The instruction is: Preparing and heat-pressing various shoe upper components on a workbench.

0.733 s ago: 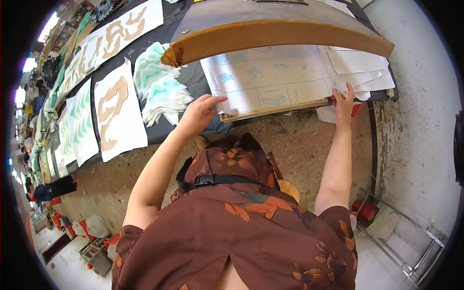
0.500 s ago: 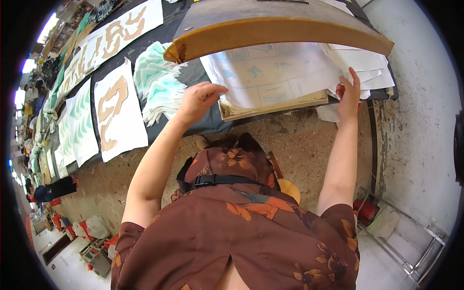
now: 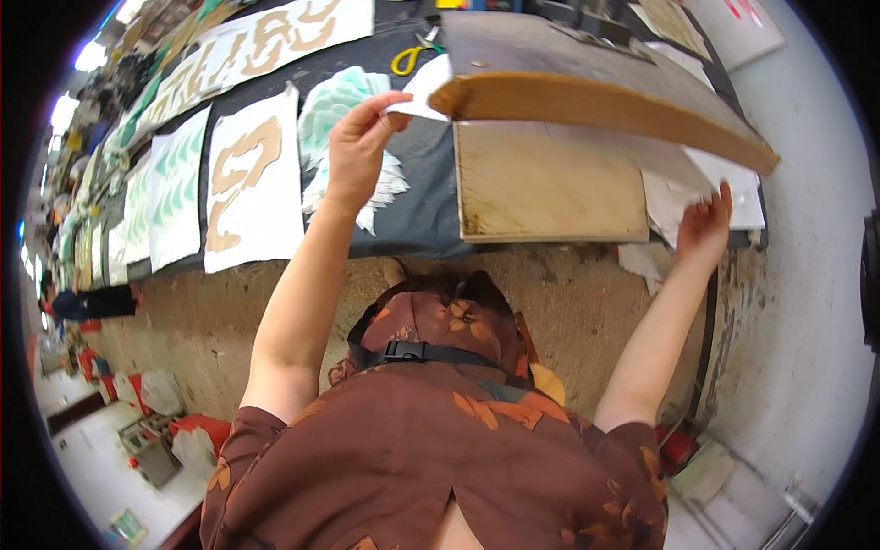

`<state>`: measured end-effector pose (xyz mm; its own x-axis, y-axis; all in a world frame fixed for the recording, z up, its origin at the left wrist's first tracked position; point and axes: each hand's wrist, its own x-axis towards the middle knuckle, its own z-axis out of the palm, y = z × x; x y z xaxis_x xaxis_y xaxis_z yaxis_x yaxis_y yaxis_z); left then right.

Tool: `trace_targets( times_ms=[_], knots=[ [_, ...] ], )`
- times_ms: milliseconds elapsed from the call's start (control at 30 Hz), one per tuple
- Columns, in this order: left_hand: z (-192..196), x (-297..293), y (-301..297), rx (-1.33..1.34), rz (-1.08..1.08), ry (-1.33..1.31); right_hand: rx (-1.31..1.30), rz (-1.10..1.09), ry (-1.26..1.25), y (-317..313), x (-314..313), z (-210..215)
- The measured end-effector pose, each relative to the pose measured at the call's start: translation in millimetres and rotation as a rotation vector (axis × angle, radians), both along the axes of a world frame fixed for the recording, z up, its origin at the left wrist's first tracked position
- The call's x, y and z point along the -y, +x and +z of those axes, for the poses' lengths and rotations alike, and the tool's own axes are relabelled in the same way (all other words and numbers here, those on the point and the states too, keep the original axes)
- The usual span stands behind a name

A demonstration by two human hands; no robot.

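My left hand (image 3: 359, 147) is raised at the left of a tilted board, pinching the corner of a white paper sheet (image 3: 427, 92). Most of that sheet is hidden behind the tilted board (image 3: 596, 108), which has a brown front edge. A thin greyish strip of it seems to run below the board toward my right hand (image 3: 704, 223). There my fingers are curled together at its right corner, the forefinger pointing up. Between my hands lies a flat tan board (image 3: 550, 183) with a bare, stained surface.
White papers (image 3: 665, 202) lie right of the tan board. To the left are a pile of pale green-and-white cut pieces (image 3: 344, 101), a white sheet with brown shapes (image 3: 255, 174) and yellow-handled scissors (image 3: 410, 57). A white wall (image 3: 811, 202) bounds the right side.
Both hands have moved up and outward with the paper sheet, which has come off the tan board and gone behind the tilted board. The tan board's surface is now exposed.
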<state>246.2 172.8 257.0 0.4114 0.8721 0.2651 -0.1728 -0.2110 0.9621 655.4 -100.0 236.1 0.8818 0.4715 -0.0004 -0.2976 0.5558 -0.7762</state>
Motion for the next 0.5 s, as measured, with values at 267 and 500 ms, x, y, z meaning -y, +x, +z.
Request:
trace_targets(
  times_ms=[267, 500],
  knots=[
    [16, 40, -87, -0.380, -0.011, 0.359, 0.191, -0.049, -0.279, -90, 70, 24],
    [21, 18, -140, -0.192, -0.051, 0.314, 0.363, -0.274, -0.490, -144, 60, 66]
  ],
)
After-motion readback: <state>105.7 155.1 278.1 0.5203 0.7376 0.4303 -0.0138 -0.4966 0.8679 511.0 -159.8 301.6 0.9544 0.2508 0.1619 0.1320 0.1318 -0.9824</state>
